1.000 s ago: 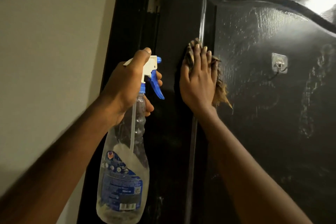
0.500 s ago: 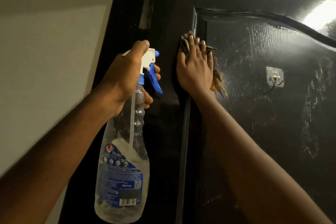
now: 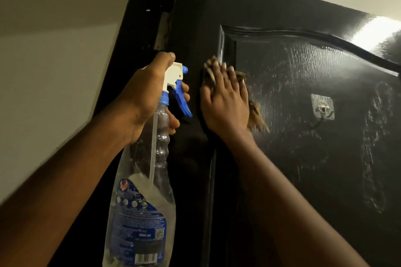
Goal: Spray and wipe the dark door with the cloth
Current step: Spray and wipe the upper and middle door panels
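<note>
The left hand point(image 3: 143, 95) grips the neck of a clear plastic spray bottle point(image 3: 143, 208) with a white and blue trigger head, thumb laid over the top of the head and fingers curled round beneath the blue trigger; the bottle hangs down from the hand, its blue label facing the camera and a little liquid in the bottom. The right hand point(image 3: 225, 104) lies flat with fingers straight, pressing a frayed brownish cloth point(image 3: 256, 115) against the glossy dark door point(image 3: 303, 158), right at the left edge of its raised moulded panel; the cloth's ragged ends stick out past the fingertips and below the palm. Pale streaks cover the panel. A small clear adhesive hook point(image 3: 322, 106) sits on the door right of the cloth. Left of the door stands a dark door frame point(image 3: 138, 28) and a beige wall point(image 3: 54, 71).
</note>
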